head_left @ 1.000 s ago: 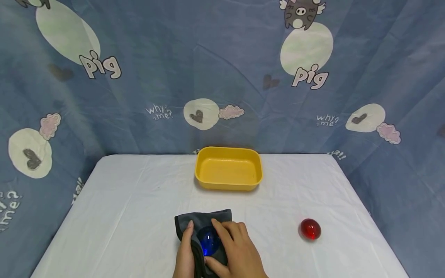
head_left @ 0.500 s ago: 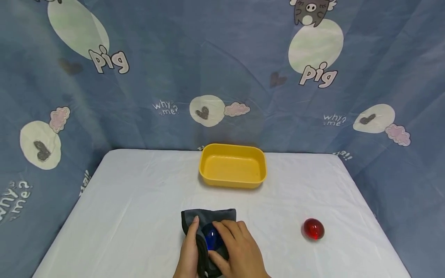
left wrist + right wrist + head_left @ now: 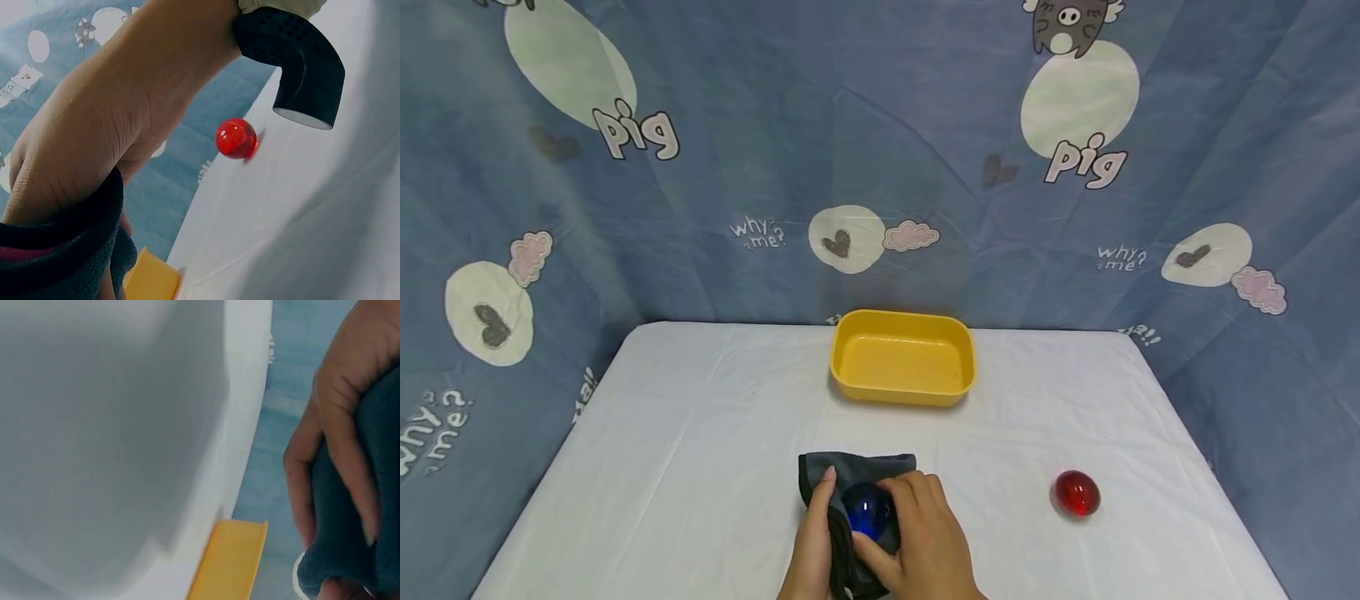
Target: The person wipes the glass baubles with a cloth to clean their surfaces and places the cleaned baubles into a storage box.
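In the head view, a glossy blue ball (image 3: 867, 507) lies against a folded dark grey cloth (image 3: 850, 470) near the table's front edge. My left hand (image 3: 810, 546) grips the cloth from the left side, its thumb up along the front and the other fingers hidden behind. Thumb and fingers of my right hand (image 3: 931, 537) pinch the ball from the right. In the left wrist view, part of the cloth (image 3: 81, 250) shows below a hand and wrist. The right wrist view has fingers spread over the cloth (image 3: 340, 519), while the ball is hidden there.
A yellow rectangular tray (image 3: 902, 398) stands at the table's back edge. To the right of the hands sits a red translucent ball (image 3: 1077, 494). White cloth covers the table (image 3: 700, 467), and a blue printed curtain (image 3: 700, 283) hangs behind and at both sides.
Cloth, ball and both hands have shifted slightly right. The right hand's fingers have moved along the ball, baring more of its top. The whole head view also shifted a little early on.
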The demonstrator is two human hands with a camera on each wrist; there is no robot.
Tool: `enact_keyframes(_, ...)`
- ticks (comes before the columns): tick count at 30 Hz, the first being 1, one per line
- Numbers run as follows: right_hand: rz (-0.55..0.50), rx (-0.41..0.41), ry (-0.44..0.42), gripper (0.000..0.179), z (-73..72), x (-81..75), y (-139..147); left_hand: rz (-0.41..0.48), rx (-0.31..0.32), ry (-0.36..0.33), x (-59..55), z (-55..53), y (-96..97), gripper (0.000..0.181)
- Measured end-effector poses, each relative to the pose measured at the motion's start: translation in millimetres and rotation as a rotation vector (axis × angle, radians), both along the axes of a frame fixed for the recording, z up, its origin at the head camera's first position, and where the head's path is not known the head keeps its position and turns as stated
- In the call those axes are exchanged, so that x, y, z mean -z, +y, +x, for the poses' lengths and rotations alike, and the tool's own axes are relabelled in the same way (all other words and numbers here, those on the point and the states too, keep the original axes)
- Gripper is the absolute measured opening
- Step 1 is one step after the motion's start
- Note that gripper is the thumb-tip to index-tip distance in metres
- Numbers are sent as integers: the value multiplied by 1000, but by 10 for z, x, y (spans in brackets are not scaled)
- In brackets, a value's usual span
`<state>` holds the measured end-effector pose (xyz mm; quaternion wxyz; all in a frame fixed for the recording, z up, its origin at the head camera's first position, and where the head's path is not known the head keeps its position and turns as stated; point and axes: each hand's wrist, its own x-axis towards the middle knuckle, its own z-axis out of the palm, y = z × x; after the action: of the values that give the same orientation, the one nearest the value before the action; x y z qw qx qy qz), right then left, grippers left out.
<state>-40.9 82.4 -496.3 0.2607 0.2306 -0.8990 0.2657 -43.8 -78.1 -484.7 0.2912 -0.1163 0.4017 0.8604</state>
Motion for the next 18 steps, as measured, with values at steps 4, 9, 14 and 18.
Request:
enact_keyframes(4,46,-18,-19,75,33,6,0,23,4,-6,-4,-9,-18,86)
enact_keyframes(9,83,-22,-31,76,67,7,2,71,4,-6,-1,-19,-27,78)
enact_keyframes(14,75,-21,-14,66,58,-23,14,70,37,-18,11,-2,-45,83)
enact_keyframes(18,52,-14,18,64,46,-42,26,28,51,8,9,9,-51,87)
